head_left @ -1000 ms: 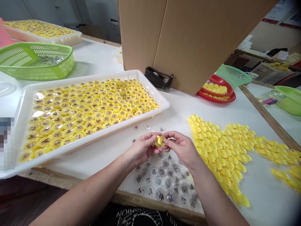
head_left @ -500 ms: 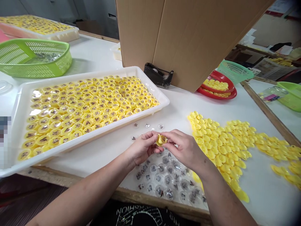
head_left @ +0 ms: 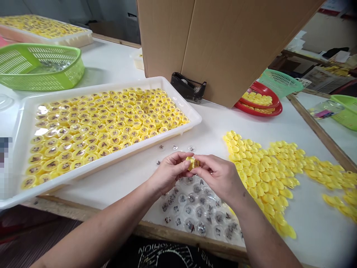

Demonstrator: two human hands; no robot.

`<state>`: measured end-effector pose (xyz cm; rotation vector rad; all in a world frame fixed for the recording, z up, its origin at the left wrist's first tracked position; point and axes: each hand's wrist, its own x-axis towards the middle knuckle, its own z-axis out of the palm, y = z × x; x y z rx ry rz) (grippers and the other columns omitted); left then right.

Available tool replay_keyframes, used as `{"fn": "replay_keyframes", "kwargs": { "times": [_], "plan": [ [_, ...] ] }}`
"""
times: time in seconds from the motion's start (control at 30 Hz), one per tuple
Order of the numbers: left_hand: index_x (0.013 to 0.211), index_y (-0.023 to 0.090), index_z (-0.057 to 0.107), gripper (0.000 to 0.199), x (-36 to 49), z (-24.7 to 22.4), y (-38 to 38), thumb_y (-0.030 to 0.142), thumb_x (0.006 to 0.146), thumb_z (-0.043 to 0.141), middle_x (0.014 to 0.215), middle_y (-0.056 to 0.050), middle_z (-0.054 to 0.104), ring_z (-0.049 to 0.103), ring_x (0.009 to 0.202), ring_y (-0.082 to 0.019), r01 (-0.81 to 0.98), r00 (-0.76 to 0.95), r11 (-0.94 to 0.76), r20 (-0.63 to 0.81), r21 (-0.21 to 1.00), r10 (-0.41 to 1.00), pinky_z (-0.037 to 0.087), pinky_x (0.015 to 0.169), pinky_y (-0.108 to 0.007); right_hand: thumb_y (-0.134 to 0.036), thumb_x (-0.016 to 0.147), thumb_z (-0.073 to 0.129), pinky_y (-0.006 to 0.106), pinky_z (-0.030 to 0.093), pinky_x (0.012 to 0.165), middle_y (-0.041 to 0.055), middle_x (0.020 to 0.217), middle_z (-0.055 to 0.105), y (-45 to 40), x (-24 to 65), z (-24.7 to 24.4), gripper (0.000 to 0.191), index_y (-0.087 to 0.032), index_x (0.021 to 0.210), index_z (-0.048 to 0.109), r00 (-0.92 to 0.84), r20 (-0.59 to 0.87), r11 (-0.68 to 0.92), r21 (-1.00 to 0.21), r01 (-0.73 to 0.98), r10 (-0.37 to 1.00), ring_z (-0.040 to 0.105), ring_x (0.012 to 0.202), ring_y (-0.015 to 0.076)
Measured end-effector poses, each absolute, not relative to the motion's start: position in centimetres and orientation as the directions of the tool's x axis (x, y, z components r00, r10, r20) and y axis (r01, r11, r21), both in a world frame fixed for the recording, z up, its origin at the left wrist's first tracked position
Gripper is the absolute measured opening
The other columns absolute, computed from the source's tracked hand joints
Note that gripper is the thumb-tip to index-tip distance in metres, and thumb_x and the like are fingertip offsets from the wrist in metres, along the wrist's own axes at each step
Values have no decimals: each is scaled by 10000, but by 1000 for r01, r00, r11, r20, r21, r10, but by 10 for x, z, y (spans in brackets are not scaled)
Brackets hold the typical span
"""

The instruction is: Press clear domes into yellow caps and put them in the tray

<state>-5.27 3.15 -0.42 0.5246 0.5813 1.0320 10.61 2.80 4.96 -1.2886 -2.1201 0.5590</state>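
Between both hands, above the near part of the table, is a small round yellow plastic piece (head_left: 191, 163) with a printed clear cover. My left hand (head_left: 171, 172) pinches its left side with thumb and fingers. On the right side, my right hand (head_left: 219, 173) grips it with thumb and forefinger. Clear printed discs (head_left: 199, 212) lie spread on the table beneath and in front of my hands. Loose yellow cups (head_left: 259, 175) are heaped right of my right hand. A white tray (head_left: 184, 106) of finished-looking yellow pieces with printed tops stands to the left.
A large cardboard box (head_left: 212, 44) stands behind, with a black tape dispenser (head_left: 188, 87) at its foot. Red plates (head_left: 275, 104) hold more yellow pieces. A green basket (head_left: 63, 76) and another filled tray (head_left: 75, 39) sit at the far left. A wooden strip (head_left: 320, 130) edges the table's right.
The yellow piece has turned in my fingers, so its printed face now points more to the right. Both hands stay in nearly the same place.
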Motion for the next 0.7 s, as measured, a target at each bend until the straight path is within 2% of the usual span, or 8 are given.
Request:
{"fn": "replay_keyframes", "kwargs": {
  "times": [0.1, 0.27, 0.47, 0.57, 0.63, 0.7],
  "plan": [
    [943, 177, 685, 247, -53, -4, 31, 218, 706, 744, 871, -36, 649, 629, 713, -110, -633, 379, 396, -179, 666, 908, 521, 621, -211, -131, 781, 629, 298, 542, 713, 22, 886, 692, 27, 103, 51, 239, -208, 1006, 657, -377, 352, 515, -539, 666, 857, 656, 769, 151],
    [956, 192, 687, 257, -54, -3, 30, 223, 706, 742, 876, -31, 652, 621, 713, -112, -613, 352, 337, -134, 715, 926, 515, 651, -242, -142, 810, 598, 291, 541, 699, 43, 858, 690, 23, 99, 52, 219, -179, 1021, 642, -378, 416, 549, -457, 700, 827, 650, 764, 159],
    [1091, 185, 644, 384, -58, 4, 31, 241, 720, 729, 942, -55, 669, 617, 822, -137, -578, 368, 293, -77, 762, 927, 492, 771, -270, -197, 864, 517, 301, 535, 692, 67, 809, 671, 17, 85, 42, 166, -192, 979, 636, -308, 485, 498, -331, 801, 819, 633, 720, 176],
    [1040, 148, 625, 366, -59, 9, 31, 219, 701, 744, 879, -57, 671, 621, 815, -146, -531, 370, 266, -62, 804, 927, 488, 751, -261, -160, 860, 495, 303, 528, 718, 68, 842, 652, 16, 83, 38, 186, -212, 978, 629, -288, 474, 488, -379, 786, 832, 625, 760, 178],
    [966, 137, 599, 289, -60, 11, 31, 237, 726, 724, 818, -51, 661, 618, 771, -141, -494, 356, 244, -62, 834, 933, 487, 702, -249, -159, 830, 547, 302, 526, 719, 63, 876, 629, 18, 87, 38, 192, -212, 999, 624, -268, 443, 479, -484, 732, 856, 611, 766, 172],
    [923, 140, 576, 250, -60, 11, 32, 247, 742, 710, 803, -42, 645, 607, 741, -129, -448, 326, 200, -50, 871, 944, 481, 675, -236, -188, 778, 640, 294, 526, 699, 59, 928, 599, 21, 93, 38, 287, -212, 1061, 604, -220, 390, 431, -615, 660, 894, 595, 756, 159]
  ]
}}
